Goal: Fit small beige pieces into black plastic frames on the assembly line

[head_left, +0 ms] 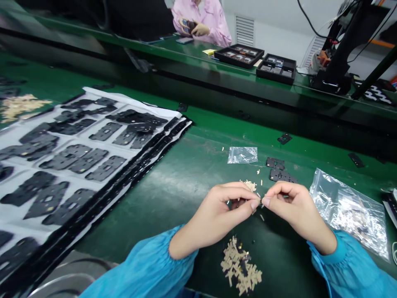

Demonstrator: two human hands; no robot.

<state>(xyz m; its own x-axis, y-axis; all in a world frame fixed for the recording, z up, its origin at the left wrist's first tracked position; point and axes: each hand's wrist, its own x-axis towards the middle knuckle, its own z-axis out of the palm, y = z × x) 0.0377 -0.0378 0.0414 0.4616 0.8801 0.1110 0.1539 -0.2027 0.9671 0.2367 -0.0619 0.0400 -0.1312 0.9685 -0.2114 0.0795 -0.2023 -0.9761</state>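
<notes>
My left hand (pixel 228 209) and my right hand (pixel 290 203) meet fingertip to fingertip above the green table. Both pinch at something too small to make out between thumb and forefinger. Just behind the fingers lies a small heap of pale slips (pixel 249 185), partly covered by my left hand. Closer to me, below the hands, is a larger pile of small beige strips (pixel 240 269) mixed with dark bits. A few loose strips lie under the fingertips.
Stacked trays with black plates (pixel 104 167) fill the left side. A small clear bag (pixel 242 155) and several black plates (pixel 275 163) lie beyond my hands. At right rests a large clear bag (pixel 353 215). Across the bench, a person in pink (pixel 214 20) sits near black boxes (pixel 238 55).
</notes>
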